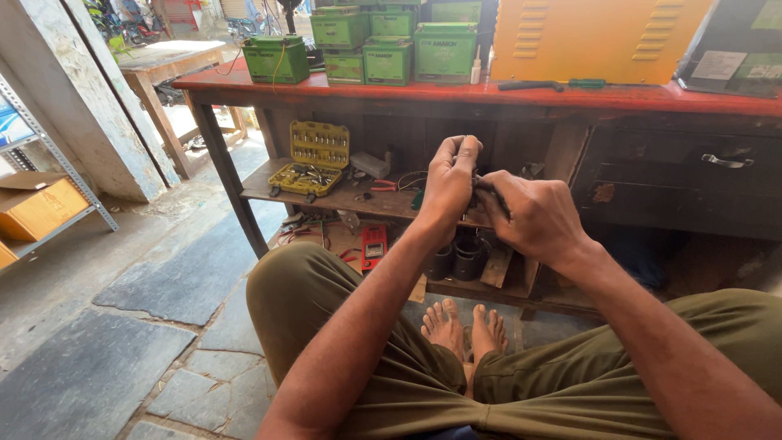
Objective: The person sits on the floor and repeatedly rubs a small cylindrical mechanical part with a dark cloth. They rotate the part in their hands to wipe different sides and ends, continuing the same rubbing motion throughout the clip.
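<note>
I sit with knees apart, both arms stretched forward in front of a red-topped workbench [456, 91]. My left hand [448, 183] and my right hand [533, 216] meet at chest height, fingers closed around a small dark object [481, 189] held between them. Most of that object is hidden by my fingers, so I cannot tell what kind of thing it is. My bare feet [464, 326] rest together on the stone floor below my hands.
Several green boxes [383, 45] and a yellow metal case [595, 37] stand on the bench top. An open yellow bit set [314, 159] lies on the lower shelf, with a red meter [374, 244] and black cylinders [456, 261] below. A drawer [725, 163] is at right, cardboard boxes [37, 208] at left.
</note>
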